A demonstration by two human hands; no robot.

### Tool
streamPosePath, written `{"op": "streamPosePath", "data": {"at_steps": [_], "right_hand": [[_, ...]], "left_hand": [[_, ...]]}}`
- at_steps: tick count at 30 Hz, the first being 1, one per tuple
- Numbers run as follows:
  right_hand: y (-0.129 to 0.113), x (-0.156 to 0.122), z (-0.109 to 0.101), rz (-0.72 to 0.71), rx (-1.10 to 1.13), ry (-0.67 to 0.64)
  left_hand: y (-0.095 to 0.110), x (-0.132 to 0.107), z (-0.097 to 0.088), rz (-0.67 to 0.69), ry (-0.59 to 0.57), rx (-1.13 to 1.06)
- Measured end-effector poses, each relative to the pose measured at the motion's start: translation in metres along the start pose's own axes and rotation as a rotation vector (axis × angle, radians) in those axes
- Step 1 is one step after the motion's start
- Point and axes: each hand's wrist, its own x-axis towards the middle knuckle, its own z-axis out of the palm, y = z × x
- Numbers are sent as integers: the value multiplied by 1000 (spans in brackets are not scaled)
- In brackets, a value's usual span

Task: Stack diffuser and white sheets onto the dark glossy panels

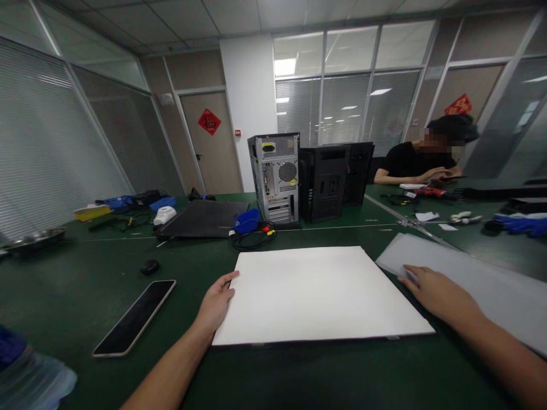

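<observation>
A large white flat panel [316, 293] lies on the green table [77, 285] right in front of me. My left hand [216, 304] grips its left edge, thumb on top and fingers curled along the side. My right hand [431, 293] lies flat with fingers stretched out on a pale grey sheet [491, 285], its fingertips at the white panel's right edge. Nothing is held in it.
A phone [135, 316] lies face up to my left, with a small black object [149, 266] behind it. Behind the panel stand open computer cases [276, 176], a dark flat panel [205, 219], a blue tray [247, 221] and cables. A person [421, 162] sits at the far right among tools.
</observation>
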Motion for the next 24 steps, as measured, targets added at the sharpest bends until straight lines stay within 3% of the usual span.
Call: {"op": "streamPosePath", "data": {"at_steps": [8, 13, 16, 21, 24], "right_hand": [[-17, -8, -26, 86, -34, 8], [-38, -13, -47, 105, -31, 88], [-58, -21, -58, 28, 14, 123], [-75, -33, -63, -360, 321, 24], [-72, -30, -57, -200, 230, 1]], "left_hand": [[-3, 2, -2, -14, -10, -13], [-4, 3, -3, 0, -17, -39], [-4, 4, -3, 5, -4, -42], [-5, 6, -4, 2, 6, -38], [-6, 6, -4, 5, -2, -40]]}}
